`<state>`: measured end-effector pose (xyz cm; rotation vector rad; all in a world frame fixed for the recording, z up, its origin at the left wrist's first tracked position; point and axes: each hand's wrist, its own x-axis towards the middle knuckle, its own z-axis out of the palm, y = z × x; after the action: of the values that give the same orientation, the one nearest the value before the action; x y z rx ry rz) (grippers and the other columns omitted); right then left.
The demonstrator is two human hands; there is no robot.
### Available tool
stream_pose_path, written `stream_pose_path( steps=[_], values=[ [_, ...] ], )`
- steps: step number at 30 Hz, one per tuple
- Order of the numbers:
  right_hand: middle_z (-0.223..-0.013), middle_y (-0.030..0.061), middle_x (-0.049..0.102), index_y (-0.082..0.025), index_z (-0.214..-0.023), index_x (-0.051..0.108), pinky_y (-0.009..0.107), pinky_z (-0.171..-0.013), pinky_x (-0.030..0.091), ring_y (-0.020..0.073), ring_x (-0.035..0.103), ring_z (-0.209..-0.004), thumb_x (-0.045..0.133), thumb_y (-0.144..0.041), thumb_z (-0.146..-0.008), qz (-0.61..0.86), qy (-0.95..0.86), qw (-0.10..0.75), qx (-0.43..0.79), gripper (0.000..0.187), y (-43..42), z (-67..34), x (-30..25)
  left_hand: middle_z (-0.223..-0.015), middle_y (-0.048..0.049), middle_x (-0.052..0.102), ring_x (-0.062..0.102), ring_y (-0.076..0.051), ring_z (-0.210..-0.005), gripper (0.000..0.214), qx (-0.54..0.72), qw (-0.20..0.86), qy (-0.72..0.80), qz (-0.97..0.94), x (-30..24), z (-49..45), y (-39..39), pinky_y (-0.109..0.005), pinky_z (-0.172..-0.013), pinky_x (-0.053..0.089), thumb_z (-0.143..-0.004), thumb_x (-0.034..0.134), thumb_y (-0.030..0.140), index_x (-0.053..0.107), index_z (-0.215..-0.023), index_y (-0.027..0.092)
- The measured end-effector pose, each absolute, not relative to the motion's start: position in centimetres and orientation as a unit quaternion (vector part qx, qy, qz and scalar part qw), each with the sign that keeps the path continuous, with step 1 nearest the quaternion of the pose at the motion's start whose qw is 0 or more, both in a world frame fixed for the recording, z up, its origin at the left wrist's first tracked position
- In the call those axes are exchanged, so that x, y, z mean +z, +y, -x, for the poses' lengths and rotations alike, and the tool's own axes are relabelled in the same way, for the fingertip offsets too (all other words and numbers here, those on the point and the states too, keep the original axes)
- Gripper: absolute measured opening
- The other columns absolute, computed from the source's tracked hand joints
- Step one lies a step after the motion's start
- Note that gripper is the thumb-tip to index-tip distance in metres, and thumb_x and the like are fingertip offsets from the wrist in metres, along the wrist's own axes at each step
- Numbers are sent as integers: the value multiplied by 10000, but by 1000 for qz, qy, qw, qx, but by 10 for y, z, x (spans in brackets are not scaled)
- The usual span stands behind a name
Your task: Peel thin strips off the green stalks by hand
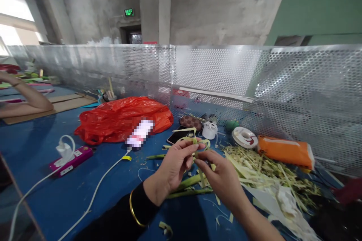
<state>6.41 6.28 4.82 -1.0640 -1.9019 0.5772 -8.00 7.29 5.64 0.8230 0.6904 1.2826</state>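
Observation:
Both hands meet over the blue table around a small piece made of pale green plant strips. My left hand pinches it between thumb and fingers, with strip ends sticking out above and to the side. My right hand has its thumb and forefinger pressed together at the lower part of the same piece. The fingers hide much of how the strips are joined. Beneath the hands lie several green stalks. To the right spreads a pile of dry plant scraps.
At the left back sits a red plastic bag beside a lit phone on a white cable. A purple power strip, a tape roll and an orange packet lie around. A perforated metal screen borders the table; another person's arm rests far left.

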Motion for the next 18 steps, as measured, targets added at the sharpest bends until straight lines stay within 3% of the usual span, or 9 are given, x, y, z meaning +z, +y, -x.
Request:
stream_pose_path(
  steps=[5,18],
  values=[
    [-719,13,629,-198,-710,631,241,-661,417,163,572,-690,501,-268,-892,418,-748,447,258,234,63,-56,39,-917,-96,734,376,43,-355,197,564,671,308,-369,55,77,72,-113,-359,230,-702,767,213,743,-878,127],
    [-690,8,573,-194,-613,553,236,-624,412,152,535,-665,521,-226,-848,385,-762,436,285,240,56,-58,52,-829,-92,739,364,32,-363,211,595,642,331,-352,55,74,71,-125,-364,211,-663,788,222,742,-839,115]
  ],
)
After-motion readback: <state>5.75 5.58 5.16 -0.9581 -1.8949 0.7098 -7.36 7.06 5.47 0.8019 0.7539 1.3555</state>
